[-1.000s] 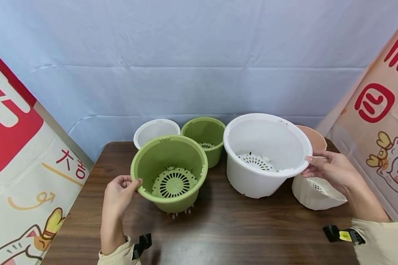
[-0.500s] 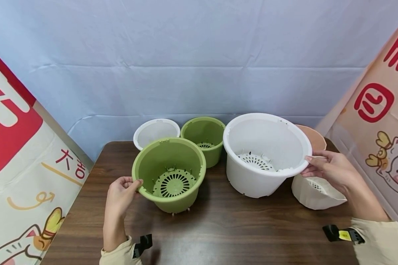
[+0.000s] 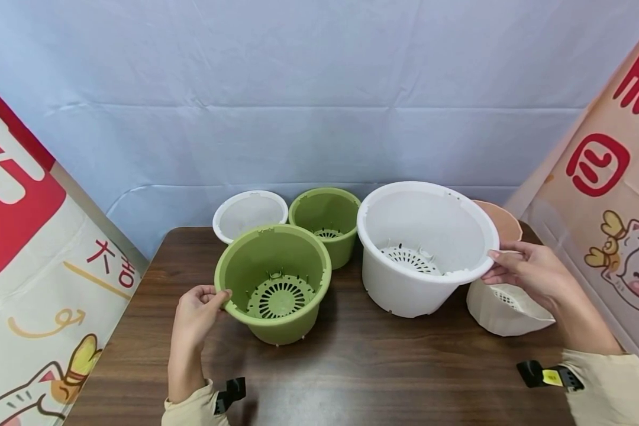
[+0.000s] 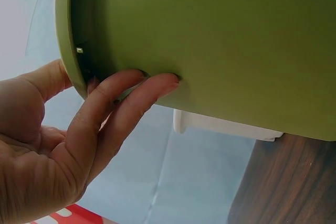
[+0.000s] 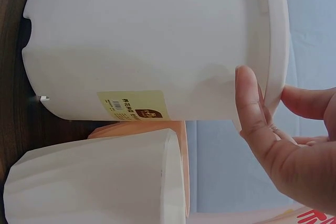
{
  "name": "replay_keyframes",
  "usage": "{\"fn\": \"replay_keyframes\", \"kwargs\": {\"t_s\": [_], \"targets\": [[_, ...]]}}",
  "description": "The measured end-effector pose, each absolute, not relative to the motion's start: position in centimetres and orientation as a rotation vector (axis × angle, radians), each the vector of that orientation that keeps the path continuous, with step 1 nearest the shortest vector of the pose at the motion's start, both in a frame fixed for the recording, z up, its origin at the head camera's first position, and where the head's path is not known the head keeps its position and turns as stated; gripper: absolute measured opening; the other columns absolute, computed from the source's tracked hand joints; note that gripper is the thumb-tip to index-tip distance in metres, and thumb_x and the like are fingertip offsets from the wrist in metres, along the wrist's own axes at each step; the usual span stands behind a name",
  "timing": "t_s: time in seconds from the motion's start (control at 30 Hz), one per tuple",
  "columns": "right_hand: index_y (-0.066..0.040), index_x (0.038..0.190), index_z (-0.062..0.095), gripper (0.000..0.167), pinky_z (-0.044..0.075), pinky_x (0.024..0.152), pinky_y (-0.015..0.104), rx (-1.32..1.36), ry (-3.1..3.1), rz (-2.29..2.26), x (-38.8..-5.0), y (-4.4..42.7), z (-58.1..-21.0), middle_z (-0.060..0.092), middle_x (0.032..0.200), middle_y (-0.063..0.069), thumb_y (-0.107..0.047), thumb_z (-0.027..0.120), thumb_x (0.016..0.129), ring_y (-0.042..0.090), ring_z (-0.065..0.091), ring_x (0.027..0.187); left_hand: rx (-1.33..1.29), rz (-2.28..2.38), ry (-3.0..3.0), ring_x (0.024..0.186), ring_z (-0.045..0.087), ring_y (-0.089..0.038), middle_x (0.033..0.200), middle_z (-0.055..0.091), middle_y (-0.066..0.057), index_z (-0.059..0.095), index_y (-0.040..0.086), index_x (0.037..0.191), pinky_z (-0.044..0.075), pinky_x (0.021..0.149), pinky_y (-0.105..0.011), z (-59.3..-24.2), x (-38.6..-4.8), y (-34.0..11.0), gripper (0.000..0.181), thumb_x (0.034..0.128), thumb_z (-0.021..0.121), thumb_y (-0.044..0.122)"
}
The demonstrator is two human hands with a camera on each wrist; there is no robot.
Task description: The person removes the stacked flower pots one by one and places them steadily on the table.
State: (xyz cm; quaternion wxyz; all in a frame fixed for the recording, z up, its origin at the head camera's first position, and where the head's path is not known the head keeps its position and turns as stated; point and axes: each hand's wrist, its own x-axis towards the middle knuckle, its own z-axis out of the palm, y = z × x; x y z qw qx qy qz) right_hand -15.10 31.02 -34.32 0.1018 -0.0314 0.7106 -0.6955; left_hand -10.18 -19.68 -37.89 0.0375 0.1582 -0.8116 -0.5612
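Note:
In the head view, my left hand (image 3: 196, 316) pinches the left rim of a green plastic flowerpot (image 3: 293, 326), thumb over the rim. The left wrist view has two fingers against the outer wall of this pot (image 4: 236, 40). The pot has a slotted base and small pegs showing beneath it. On the right, my right hand (image 3: 532, 272) grips the rim of a large white flowerpot (image 3: 404, 290). The right wrist view shows its thumb on the rim and a finger under it; a yellowish label (image 5: 131, 106) is stuck on the pot's wall.
Behind the held green pot stand a smaller white pot (image 3: 250, 207) and a smaller green pot (image 3: 342, 251). A cream faceted pot (image 3: 503, 319) and an orange pot (image 3: 503, 222) are beside the large white one. All stand on a dark wooden table (image 3: 394, 384), before a pale cloth backdrop (image 3: 298, 89).
My left hand and the green flowerpot have moved slightly down and right in the head view. The right hand and the large white flowerpot stay nearly where they were.

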Motion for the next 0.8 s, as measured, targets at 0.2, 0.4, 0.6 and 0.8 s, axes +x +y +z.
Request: {"fn": "replay_keyframes", "kwargs": {"t_s": [0.2, 0.4, 0.6, 0.8], "targets": [[0.009, 0.101, 0.043, 0.015, 0.055, 0.061, 0.032, -0.104, 2.100, -2.048, -15.13, 31.07, -34.28, 0.065, 0.074, 0.012, -0.002, 0.049, 0.094, 0.023, 0.066, 0.065, 0.484, -1.755, -2.481, 0.057, 0.058, -0.009, 0.066, 0.059, -0.001, 0.052, -0.012, 0.098, 0.053, 0.058, -0.023, -38.10, -10.32, -19.68, 0.023, 0.0860, 0.058, 0.006], [0.008, 0.101, 0.045, 0.013, 0.055, 0.061, 0.032, -0.118, 2.095, -2.047, -15.10, 31.10, -34.31, 0.065, 0.074, 0.012, -0.002, 0.048, 0.094, 0.023, 0.065, 0.065, 0.478, -1.785, -2.499, 0.059, 0.057, -0.008, 0.067, 0.058, -0.001, 0.050, -0.012, 0.101, 0.052, 0.059, -0.020, -38.16, -10.19, -19.95, 0.025, 0.0871, 0.058, 0.007], [0.008, 0.101, 0.044, 0.014, 0.055, 0.061, 0.031, -0.128, 2.089, -2.059, -15.09, 31.02, -34.49, 0.065, 0.073, 0.012, -0.004, 0.048, 0.094, 0.022, 0.065, 0.065, 0.482, -1.795, -2.536, 0.065, 0.058, -0.010, 0.073, 0.058, -0.005, 0.048, -0.011, 0.105, 0.052, 0.062, -0.019, -38.10, -9.93, -20.25, 0.029, 0.0888, 0.058, 0.010], [0.012, 0.105, 0.040, 0.020, 0.054, 0.061, 0.031, -0.132, 2.136, -2.011, -14.91, 30.95, -34.43, 0.065, 0.074, 0.012, -0.004, 0.047, 0.095, 0.022, 0.065, 0.065, 0.475, -1.842, -2.518, 0.064, 0.059, -0.007, 0.075, 0.059, -0.006, 0.047, -0.013, 0.107, 0.052, 0.064, -0.021, -38.03, -9.84, -20.31, 0.031, 0.0894, 0.057, 0.010]]}}
